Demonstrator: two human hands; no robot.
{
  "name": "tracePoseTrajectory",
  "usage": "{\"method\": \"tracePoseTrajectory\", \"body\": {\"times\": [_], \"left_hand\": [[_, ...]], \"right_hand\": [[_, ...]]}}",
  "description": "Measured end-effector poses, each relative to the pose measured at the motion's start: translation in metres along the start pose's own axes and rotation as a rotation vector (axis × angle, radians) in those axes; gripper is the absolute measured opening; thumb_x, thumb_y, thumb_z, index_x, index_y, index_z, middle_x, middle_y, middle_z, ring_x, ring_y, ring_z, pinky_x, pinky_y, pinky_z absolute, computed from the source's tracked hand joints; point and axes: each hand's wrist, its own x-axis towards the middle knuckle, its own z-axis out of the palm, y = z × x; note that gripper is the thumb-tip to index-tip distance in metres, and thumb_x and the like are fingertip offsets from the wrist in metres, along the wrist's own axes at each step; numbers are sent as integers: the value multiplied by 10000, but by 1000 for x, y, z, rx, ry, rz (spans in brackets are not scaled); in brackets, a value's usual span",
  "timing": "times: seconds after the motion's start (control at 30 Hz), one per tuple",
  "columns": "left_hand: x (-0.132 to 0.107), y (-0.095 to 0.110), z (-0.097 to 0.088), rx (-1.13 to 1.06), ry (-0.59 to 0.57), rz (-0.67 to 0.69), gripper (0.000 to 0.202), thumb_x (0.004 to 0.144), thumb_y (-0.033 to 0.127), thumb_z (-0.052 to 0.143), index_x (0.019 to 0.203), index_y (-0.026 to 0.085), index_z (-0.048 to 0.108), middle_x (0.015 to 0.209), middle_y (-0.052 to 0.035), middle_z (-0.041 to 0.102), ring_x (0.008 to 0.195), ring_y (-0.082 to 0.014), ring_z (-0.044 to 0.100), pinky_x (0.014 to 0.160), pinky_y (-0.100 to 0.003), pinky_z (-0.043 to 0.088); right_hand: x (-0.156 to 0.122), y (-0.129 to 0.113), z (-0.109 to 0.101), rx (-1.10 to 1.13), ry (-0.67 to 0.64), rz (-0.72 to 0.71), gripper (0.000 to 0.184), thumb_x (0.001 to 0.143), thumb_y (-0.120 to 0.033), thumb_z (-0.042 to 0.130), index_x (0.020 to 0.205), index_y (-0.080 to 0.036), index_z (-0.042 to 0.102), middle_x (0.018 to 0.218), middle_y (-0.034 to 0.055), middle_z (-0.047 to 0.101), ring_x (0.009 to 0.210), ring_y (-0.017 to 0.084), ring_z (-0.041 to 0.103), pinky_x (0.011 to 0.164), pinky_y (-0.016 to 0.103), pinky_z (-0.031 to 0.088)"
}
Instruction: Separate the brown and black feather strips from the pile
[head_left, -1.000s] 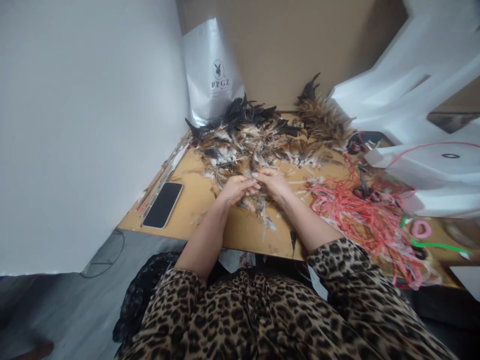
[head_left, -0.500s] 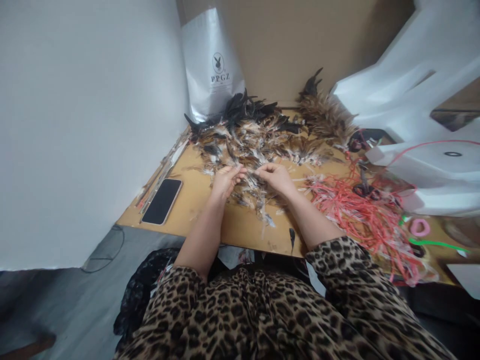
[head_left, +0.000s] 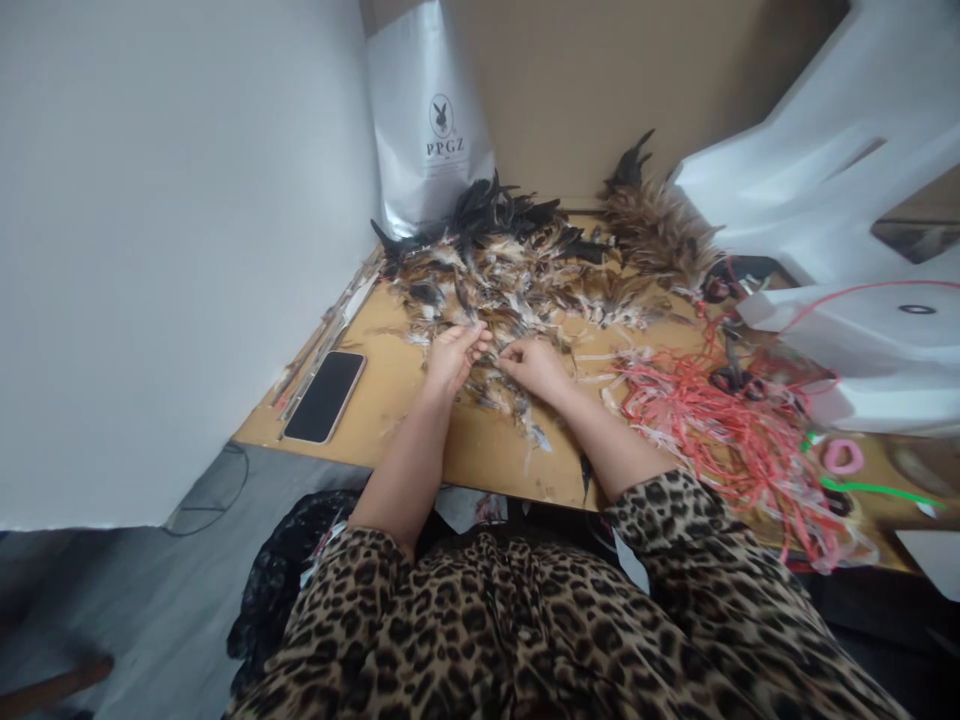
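Head cam looks down on your yellow-tan wooden tabletop. Its near edge runs just under your forearms, its left edge sits close to the white wall, & the back is closed by a brown cardboard panel. Free room is scarce: you've got one bare patch of wood btw the flat black smartphone & your left hand, plus a strip along the near edge. The right side is crowded by a tangle of red-pink plastic strips.

Counts: 2 hands, 1 phone, 1 silver-white bag printed PPGZ upright in the back corner, 1 pink ring, 1 green strip & 1 fluffy tan-brown feather bundle at the back right. The loose pile of black, brown and white feathers spreads across the mid-table, w/ far too many to count, same for the strips.

Your hands sit close together at the pile's near edge. Your right hand has thumb & forefinger pinched shut on a small tuft of those feathers. Your left hand's fingers curl into the pile, but whether they actually clamp anything I can't tell, since the tips are buried.

Dark shapes inside the red tangle are too muddled to ID. The white foam sheets at right are cut off by the frame, & your leopard-print sleeve hides part of the near edge
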Motion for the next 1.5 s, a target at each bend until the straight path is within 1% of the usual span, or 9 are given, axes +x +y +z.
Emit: {"method": "tracePoseTrajectory", "body": {"times": [0.07,0.13,0.37,0.5,0.73,0.83,1.1,1.23,1.5], "left_hand": [[0,-1,0,19,-19,14,189,648,239,684,772,104,637,665,-25,643,479,-19,510,431,-127,350],[-1,-2,0,31,-29,27,201,644,252,685,777,109,637,663,-21,643,478,-20,511,429,-128,349],[-4,-4,3,126,-61,-10,235,637,286,685,780,104,639,740,-57,673,523,-39,551,449,-137,371],[-8,-7,7,185,-112,-46,240,624,296,694,734,90,639,794,-91,679,536,-64,577,439,-146,380],[-10,-7,10,177,-203,-90,268,609,306,710,740,82,648,771,-87,672,534,-62,575,440,-142,381],[-9,-7,8,155,-225,-108,247,617,297,709,720,81,649,726,-70,662,524,-38,547,461,-133,386],[-7,-5,4,-50,-246,-203,129,642,199,694,692,100,627,671,-7,617,503,9,500,452,-87,365],[-8,-4,4,-31,-265,-219,134,650,206,689,702,98,629,689,-18,629,506,4,513,451,-91,373],[-10,-7,6,182,-245,-134,246,640,286,693,753,72,650,737,-91,671,541,-56,568,461,-144,393]], "right_hand": [[0,-3,2,-47,18,0,157,658,-311,575,688,-191,673,609,17,623,544,116,491,522,235,319],[1,-3,2,40,39,32,145,655,-301,576,665,-184,662,584,13,608,524,109,477,514,233,324],[10,9,-4,856,109,326,269,555,-399,686,626,-174,556,472,-40,526,364,60,371,370,205,265],[11,7,-4,1017,132,343,323,510,-396,727,608,-173,516,554,-20,583,366,54,405,353,197,267],[9,-1,3,1064,184,295,319,533,-402,721,595,-177,503,421,-69,444,359,45,311,365,199,200],[9,0,4,1046,172,297,318,544,-405,718,600,-177,505,433,-72,434,370,42,305,373,198,207],[8,0,-3,1173,-85,226,300,557,-382,723,736,-175,599,648,-18,593,484,52,438,447,191,324],[8,2,-2,1101,-30,206,288,552,-399,723,666,-170,591,589,-22,578,471,55,424,462,201,329],[7,3,-13,863,142,134,301,583,-442,687,610,-171,557,480,-50,475,438,59,362,454,210,292]]}}
